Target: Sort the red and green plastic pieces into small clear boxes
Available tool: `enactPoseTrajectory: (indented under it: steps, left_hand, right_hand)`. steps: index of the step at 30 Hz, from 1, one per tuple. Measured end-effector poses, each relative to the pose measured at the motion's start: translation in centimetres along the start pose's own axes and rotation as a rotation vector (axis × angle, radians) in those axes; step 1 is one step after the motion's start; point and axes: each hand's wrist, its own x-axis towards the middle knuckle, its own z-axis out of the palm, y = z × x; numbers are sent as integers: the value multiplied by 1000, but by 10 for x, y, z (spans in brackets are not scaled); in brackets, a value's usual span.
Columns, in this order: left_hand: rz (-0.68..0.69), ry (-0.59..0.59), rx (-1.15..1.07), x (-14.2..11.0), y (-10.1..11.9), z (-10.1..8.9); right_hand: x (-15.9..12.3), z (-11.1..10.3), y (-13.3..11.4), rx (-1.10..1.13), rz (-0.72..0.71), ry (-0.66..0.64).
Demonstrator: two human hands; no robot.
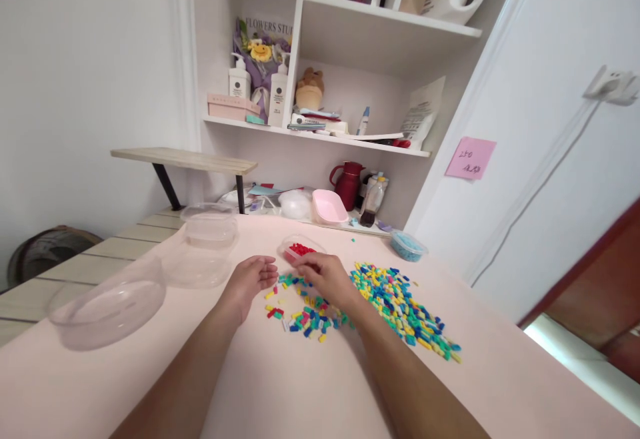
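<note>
A spread of small coloured beads [400, 305] in yellow, blue, green and red lies on the pink table [280, 385]. My right hand [325, 277] rests over the left part of the beads, fingers curled in a pinch right by a clear dish of red beads [300, 249]; what they hold is too small to see. My left hand [253, 279] lies cupped, palm inward, just left of the beads, fingers loosely together, with nothing visible in it. A clear dish of blue beads [407, 245] stands further right.
Two clear plastic bowls [107, 305] [207, 225] and a lid sit on the left. Behind the table stand a pink tub [329, 207], a red jug [347, 184], a bottle and white shelves with clutter. A wall with a pink note rises on the right.
</note>
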Motion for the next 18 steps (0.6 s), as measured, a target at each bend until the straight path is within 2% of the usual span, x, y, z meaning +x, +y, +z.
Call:
enactPoseTrajectory:
  steps: [4,9,13,18]
  left_hand:
    - [-1,8,-25,1,-1,0]
    - [-3,3,-37,3,-2,-1]
    - [-6,-1,-38,4,-2,-1]
    - [-8,1,-33,3,-2,0]
  right_hand:
    - [-5,8,-14,-135,-123,-220]
    - [-8,12,-19,-175,-184,-384]
    - [-9,16,-16,-240,-160,-434]
    - [-10,19,-18,-319,-107,-434]
